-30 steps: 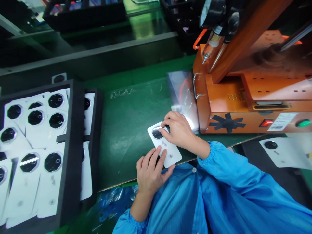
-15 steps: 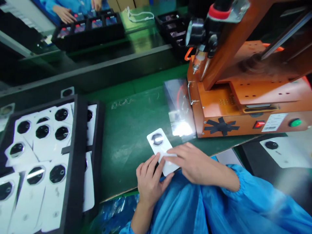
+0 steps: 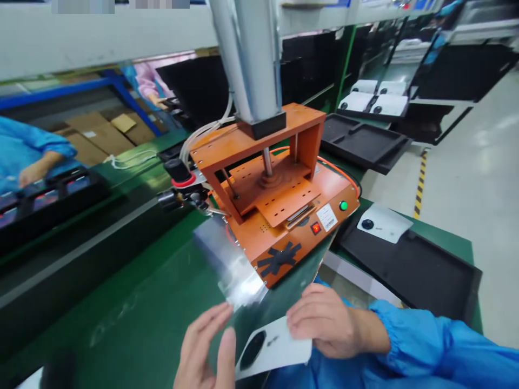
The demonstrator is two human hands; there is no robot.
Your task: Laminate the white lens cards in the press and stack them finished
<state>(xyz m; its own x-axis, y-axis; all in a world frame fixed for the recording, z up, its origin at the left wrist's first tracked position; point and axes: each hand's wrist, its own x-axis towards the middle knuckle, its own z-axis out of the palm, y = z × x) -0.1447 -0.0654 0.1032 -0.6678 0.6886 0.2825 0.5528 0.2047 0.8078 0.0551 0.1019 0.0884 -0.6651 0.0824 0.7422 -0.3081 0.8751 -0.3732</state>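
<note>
A white phone back cover [image 3: 279,346] with a dark camera area is tilted near the front edge of the green bench. My right hand [image 3: 324,321] grips its right end, fingers on top and the thumb hidden. Just left of the cover, my left hand [image 3: 208,348] has its fingers and thumb apart and holds nothing. Beyond both hands stands an orange press [image 3: 275,205] with a lit red switch and a green button. A clear plastic sheet [image 3: 231,265] lies against the press's left side.
On the right, a black tray [image 3: 430,270] carries another white cover [image 3: 383,224]. More black trays [image 3: 360,140] stand behind the press. Across the bench at left, another person's hand [image 3: 36,170] is over a black tray of devices [image 3: 48,200].
My view has swung to the right. The cover has left the bench surface and turned, now in my right hand. My left hand has let go of it and opened.
</note>
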